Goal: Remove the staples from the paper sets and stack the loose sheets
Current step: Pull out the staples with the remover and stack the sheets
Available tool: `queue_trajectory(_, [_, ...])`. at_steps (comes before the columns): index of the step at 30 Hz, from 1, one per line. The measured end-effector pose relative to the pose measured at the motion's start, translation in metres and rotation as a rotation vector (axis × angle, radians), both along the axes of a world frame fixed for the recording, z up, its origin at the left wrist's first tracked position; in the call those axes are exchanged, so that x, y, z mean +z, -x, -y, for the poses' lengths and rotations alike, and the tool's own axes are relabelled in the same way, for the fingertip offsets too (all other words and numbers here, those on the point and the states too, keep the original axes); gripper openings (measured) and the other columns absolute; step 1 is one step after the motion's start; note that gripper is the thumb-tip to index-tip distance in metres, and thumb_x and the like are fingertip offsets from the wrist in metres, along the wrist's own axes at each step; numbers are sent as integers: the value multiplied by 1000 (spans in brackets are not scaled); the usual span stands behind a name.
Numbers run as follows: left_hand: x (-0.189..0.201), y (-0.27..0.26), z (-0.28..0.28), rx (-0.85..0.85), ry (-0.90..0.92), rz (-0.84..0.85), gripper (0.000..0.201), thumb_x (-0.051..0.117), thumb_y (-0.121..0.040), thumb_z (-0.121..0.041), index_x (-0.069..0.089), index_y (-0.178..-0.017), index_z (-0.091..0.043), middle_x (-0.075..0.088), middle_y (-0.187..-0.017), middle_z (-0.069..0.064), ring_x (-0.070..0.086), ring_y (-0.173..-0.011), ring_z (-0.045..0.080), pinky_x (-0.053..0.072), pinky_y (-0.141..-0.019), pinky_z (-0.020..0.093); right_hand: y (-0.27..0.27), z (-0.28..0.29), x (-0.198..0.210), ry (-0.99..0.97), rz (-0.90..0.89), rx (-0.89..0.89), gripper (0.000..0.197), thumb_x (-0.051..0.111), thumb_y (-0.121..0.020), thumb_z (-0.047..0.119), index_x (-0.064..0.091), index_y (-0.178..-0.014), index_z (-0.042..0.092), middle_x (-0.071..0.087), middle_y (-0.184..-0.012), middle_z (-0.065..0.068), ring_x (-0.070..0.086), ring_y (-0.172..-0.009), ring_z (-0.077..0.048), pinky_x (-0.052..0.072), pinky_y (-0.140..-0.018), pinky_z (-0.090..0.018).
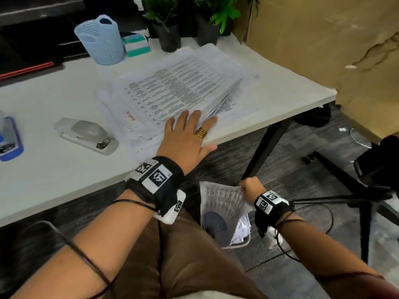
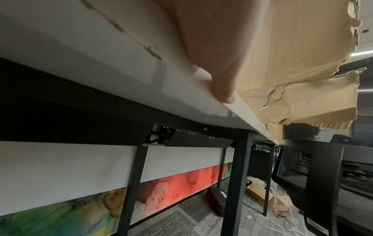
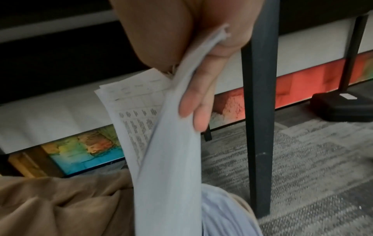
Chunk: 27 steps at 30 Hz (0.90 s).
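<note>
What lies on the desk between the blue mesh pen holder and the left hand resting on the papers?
In the head view, only bare desktop and the printed paper pile lie between the pen holder and the left hand; the stapler sits off to the left.

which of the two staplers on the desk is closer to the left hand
The white and grey stapler, lying just left of the paper stack. The blue one sits at the desk's far left edge, farther from the left hand.

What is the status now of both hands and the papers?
Left hand flat on the printed paper pile on the white table. Right hand grips a paper set below the table. Nothing blocking.
</note>
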<state>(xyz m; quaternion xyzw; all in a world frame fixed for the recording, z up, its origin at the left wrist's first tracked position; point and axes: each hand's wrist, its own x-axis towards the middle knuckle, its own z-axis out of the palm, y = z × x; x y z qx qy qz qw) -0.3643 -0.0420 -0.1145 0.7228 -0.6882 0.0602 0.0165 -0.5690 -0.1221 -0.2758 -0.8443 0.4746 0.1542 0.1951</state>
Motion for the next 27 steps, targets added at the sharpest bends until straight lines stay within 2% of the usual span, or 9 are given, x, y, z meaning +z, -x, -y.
queue_trajectory(5, [-2, -2, 1, -7, -3, 10, 69, 17, -88, -62, 5, -149, -34, 15, -154, 8, 13, -141, 32, 13, -112, 51, -6, -20, -35, -5, -23, -21, 37, 42, -87, -2, 61, -118, 4, 62, -117, -19, 58, -111, -31, 45, -90, -34])
queue_trajectory(8, [-6, -3, 2, -31, 42, 11, 67, 18, -89, -62, 18, -148, -29, 31, -148, 13, 29, -135, 36, 24, -107, 54, -8, -41, -47, 26, 229, 55, 40, 42, -85, -3, 60, -121, 2, 63, -116, -20, 62, -107, -28, 44, -89, -29])
queue_trajectory(9, [-8, -4, 3, -36, 50, 16, 68, 18, -89, -62, 20, -147, -28, 34, -147, 13, 32, -133, 37, 26, -105, 54, -7, -48, -56, 22, 271, 91, 40, 42, -86, 2, 57, -123, 2, 63, -118, -21, 63, -107, -27, 43, -89, -28])
queue_trajectory(12, [-11, -5, 4, -45, 52, 27, 68, 19, -89, -62, 22, -147, -27, 37, -144, 13, 36, -131, 36, 29, -103, 53, 4, -68, -99, -279, -6, -9, 64, 49, -90, 26, 21, -146, 11, 41, -143, -15, 46, -126, -27, 36, -99, -32])
queue_trajectory(15, [-11, -6, 4, -48, 54, 33, 68, 21, -89, -61, 19, -147, -27, 39, -143, 12, 37, -129, 36, 31, -101, 52, 8, -74, -107, -185, 7, -38, 75, 40, -89, 54, 14, -149, 16, 29, -150, -9, 37, -133, -28, 35, -103, -37])
queue_trajectory(18, [-10, -5, 3, -39, 56, 33, 69, 20, -90, -63, 12, -149, -28, 33, -147, 11, 32, -133, 34, 28, -104, 52, -2, -62, -83, 20, 159, -6, 87, 10, -76, 67, 41, -134, 9, 50, -131, -14, 50, -117, -31, 39, -94, -36])
queue_trajectory(22, [-6, -2, 2, 17, 22, 26, 78, 24, -89, -65, -10, -148, -26, 5, -156, 16, 20, -138, 31, 19, -110, 48, -19, -42, -35, 283, 529, -57, 55, 27, -87, 53, 61, -87, 10, 63, -79, -9, 63, -73, -31, 47, -63, -32])
queue_trajectory(24, [-3, 0, 0, 55, 1, -3, 82, 26, -90, -65, -11, -148, -19, -5, -155, 18, 18, -138, 30, 17, -110, 46, -26, -39, 2, 383, 635, -62, 44, 34, -89, 47, 59, -77, 14, 61, -68, -2, 62, -63, -24, 45, -53, -26])
queue_trajectory(27, [2, 3, -3, 100, -16, -78, 81, 27, -90, -64, 0, -149, -15, 3, -156, 14, 19, -137, 29, 17, -109, 46, -34, -42, 57, 520, 801, -62, 37, 39, -91, 40, 56, -70, 16, 55, -60, 4, 57, -55, -17, 35, -50, -21])
